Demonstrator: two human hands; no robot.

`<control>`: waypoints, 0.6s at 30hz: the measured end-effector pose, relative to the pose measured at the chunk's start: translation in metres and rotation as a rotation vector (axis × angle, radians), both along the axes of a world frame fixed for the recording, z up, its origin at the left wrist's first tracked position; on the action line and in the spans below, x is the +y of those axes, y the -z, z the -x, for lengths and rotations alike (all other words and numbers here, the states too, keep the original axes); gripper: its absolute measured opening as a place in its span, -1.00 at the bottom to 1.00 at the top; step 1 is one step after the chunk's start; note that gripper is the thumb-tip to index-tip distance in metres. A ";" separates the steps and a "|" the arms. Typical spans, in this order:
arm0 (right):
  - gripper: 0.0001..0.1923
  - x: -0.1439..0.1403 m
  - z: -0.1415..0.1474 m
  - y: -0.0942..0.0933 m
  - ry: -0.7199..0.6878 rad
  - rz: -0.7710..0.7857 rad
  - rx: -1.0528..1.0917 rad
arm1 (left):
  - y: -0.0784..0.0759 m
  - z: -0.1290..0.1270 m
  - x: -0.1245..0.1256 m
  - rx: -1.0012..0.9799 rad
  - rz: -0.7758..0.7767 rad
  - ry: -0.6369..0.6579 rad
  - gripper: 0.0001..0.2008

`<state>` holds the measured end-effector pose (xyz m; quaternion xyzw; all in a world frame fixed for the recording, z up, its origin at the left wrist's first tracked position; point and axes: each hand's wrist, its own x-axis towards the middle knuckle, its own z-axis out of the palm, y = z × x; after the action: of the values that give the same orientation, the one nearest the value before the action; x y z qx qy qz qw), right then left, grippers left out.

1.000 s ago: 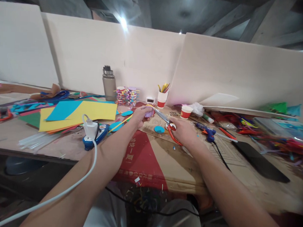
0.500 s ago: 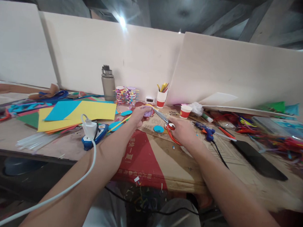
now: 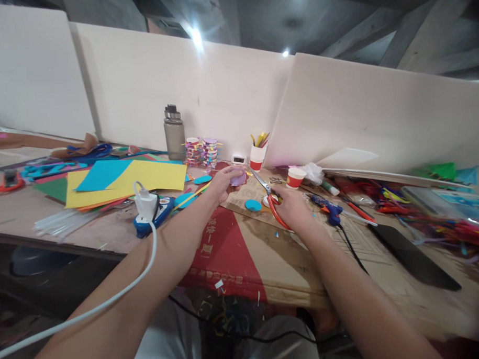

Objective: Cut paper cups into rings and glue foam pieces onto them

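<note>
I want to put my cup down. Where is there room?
The bare cardboard between the two forearms, nearer than the blue paper circle, is free. The paper sheets on one side and the pipe cleaners on the other are crowded.

Red plastic-handled, shiny metal scissors [image 3: 269, 195]

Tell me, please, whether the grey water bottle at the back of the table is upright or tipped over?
Upright. The grey water bottle stands on its base against the white board, cap at the top.
</note>
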<state>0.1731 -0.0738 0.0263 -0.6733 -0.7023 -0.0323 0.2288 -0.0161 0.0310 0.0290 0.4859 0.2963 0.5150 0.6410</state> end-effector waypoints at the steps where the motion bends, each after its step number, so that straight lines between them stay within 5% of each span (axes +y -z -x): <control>1: -0.62 0.001 -0.001 0.001 -0.011 -0.008 0.021 | 0.000 0.000 0.001 -0.004 -0.002 -0.005 -0.69; 9: -0.55 0.002 -0.004 0.005 -0.103 -0.232 0.374 | 0.002 -0.003 -0.002 0.100 -0.053 -0.058 -0.73; 18: -0.35 0.005 -0.003 0.005 -0.198 -0.386 0.654 | 0.006 -0.024 -0.023 0.339 -0.196 0.127 -0.68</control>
<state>0.1764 -0.0693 0.0211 -0.5214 -0.6349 0.0748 0.5652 0.0083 0.0084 0.0229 0.6435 0.3171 0.4106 0.5628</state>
